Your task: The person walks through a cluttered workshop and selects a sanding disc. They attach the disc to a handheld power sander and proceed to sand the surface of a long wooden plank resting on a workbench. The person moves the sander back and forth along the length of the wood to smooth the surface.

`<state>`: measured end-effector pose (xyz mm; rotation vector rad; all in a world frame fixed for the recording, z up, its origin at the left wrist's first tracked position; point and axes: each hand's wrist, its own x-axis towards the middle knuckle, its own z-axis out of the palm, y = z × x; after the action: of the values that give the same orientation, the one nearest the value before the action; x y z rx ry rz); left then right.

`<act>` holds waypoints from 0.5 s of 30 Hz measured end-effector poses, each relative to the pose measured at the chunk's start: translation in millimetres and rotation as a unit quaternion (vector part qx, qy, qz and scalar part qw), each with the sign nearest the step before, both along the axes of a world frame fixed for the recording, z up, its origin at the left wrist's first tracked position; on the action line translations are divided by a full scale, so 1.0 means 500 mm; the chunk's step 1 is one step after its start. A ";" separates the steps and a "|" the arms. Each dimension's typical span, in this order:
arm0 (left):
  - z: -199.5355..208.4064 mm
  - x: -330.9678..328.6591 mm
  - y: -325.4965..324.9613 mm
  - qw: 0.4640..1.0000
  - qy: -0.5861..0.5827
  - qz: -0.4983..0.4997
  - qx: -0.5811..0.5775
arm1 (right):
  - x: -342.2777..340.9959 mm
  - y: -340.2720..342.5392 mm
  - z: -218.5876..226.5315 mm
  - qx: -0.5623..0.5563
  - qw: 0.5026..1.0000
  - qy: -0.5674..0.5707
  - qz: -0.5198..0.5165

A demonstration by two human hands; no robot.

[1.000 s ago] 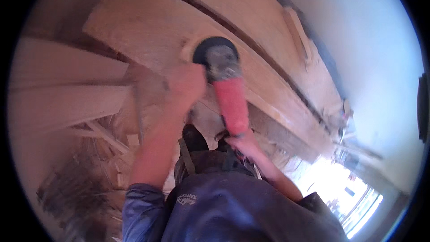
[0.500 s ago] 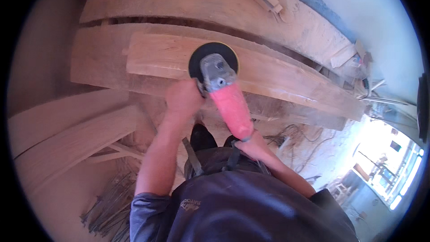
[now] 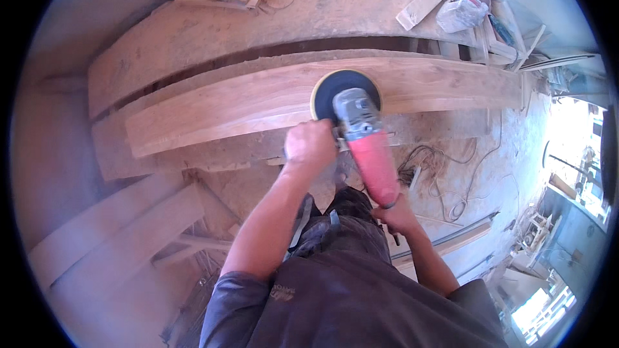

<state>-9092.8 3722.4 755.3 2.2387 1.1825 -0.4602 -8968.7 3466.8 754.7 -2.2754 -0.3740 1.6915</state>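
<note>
A disc sander (image 3: 373,158) with a red body, grey head and round black pad is held in both my hands. My left hand (image 3: 311,145) is closed at the side of the head, where a side handle is mostly hidden by the fingers. At the rear end of the red body, my right hand (image 3: 396,214) is wrapped round the grip. The black pad (image 3: 342,87) lies over the middle of a long wooden plank (image 3: 232,106), overlapping its upper face. Whether the disc is spinning cannot be told.
Under the plank is a dusty wooden bench (image 3: 213,38) with a dark gap along it. Offcuts (image 3: 424,5) and a clear plastic bag (image 3: 461,14) lie at its far right. Cables (image 3: 458,206) trail on the floor at right. Curved boards (image 3: 129,232) stand at left.
The sander has moved to the right along the plank, both hands keeping their hold. My view has turned, so more of the bench's right end shows.
</note>
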 end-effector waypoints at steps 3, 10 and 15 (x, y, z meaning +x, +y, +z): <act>0.034 0.093 -0.028 0.999 -0.021 -0.039 -0.025 | 0.045 -0.060 0.018 0.028 0.996 0.002 -0.080; 0.011 -0.002 0.034 0.998 -0.051 0.024 0.025 | 0.006 0.021 0.005 0.077 0.994 -0.031 0.068; -0.014 -0.181 0.104 0.990 -0.002 0.114 0.088 | -0.084 0.163 0.004 0.204 0.962 -0.045 0.174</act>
<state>-9183.6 3774.5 748.4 2.2108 1.5061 -0.2697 -9010.6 3548.6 756.5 -2.0635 -1.0905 1.4813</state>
